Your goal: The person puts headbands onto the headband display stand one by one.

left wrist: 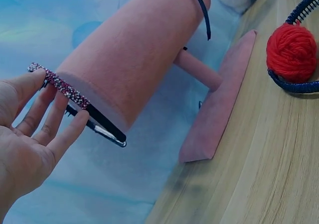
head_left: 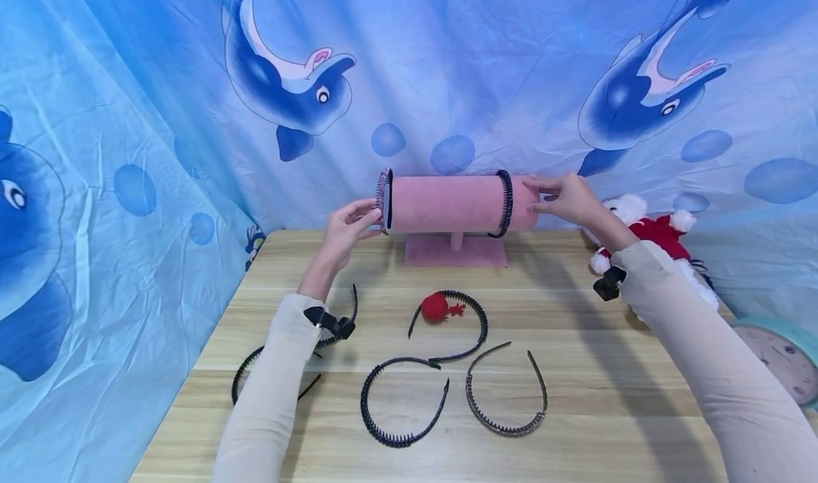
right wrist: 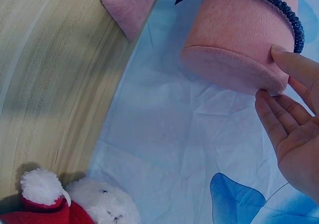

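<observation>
Pink stand point(head_left: 447, 204): bore dark headband point(head_left: 507, 204). Left hand point(head_left: 345, 231): part-curled, pinched beaded headband point(left wrist: 66, 88). Right hand point(head_left: 571, 197): part-curled, pinched the stand's end.

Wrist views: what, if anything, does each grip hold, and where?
Left grip: headband, by its beaded stretch. Right grip: pink roll, by its end rim.

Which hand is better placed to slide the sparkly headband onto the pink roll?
Probably the left hand: it pinches the sparkly headband; the right hand grips the pink roll at its other end.
</observation>
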{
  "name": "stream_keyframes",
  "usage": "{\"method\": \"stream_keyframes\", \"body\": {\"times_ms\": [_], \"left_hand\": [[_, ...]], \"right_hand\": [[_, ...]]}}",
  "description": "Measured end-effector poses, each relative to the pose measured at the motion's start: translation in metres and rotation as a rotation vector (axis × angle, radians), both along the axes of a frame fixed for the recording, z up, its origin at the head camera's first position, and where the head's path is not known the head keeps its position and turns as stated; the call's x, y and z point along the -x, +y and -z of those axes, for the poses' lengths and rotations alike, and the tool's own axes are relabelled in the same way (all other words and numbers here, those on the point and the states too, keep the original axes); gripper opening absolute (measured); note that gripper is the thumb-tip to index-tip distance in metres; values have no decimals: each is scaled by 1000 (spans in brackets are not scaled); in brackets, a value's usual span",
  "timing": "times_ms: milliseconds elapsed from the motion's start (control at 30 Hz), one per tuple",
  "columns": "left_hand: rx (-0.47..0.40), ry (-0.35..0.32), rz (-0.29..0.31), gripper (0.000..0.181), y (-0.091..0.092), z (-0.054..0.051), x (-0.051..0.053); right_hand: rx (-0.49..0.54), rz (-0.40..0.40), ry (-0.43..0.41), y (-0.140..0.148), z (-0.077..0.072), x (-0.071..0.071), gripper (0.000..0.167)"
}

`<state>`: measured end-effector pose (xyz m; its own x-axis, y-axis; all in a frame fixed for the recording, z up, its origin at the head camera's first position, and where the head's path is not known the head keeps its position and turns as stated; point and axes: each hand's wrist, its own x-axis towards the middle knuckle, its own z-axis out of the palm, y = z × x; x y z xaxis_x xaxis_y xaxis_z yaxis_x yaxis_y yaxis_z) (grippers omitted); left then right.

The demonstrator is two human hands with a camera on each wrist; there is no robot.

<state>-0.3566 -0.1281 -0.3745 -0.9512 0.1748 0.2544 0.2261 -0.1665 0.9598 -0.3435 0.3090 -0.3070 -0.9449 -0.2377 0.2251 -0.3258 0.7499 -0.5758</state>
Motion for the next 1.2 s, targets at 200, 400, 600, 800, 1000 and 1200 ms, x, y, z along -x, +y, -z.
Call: {"method": "stream_keyframes", "body": {"times_ms": [200, 400, 600, 800, 1000, 1200], "left_hand": [[27, 3, -31, 33, 9, 0, 4], [45, -2, -53, 39, 16, 0, 8], [61, -22, -69, 38, 20, 0, 9], [77, -32, -69, 40, 20, -3, 8], [54, -49, -51, 42, 21, -2, 7], [-2, -55, -64, 41, 24, -1, 5]], "right_hand": [[-3, 1, 6, 0, 1, 1, 52], [-9, 1, 18, 1, 2, 1, 51], [-8, 5, 22, 0, 2, 0, 51], [16, 1, 17, 0, 1, 0, 52], [19, 2, 18, 1, 2, 1, 52], [5, -4, 24, 3, 4, 1, 51]]}}
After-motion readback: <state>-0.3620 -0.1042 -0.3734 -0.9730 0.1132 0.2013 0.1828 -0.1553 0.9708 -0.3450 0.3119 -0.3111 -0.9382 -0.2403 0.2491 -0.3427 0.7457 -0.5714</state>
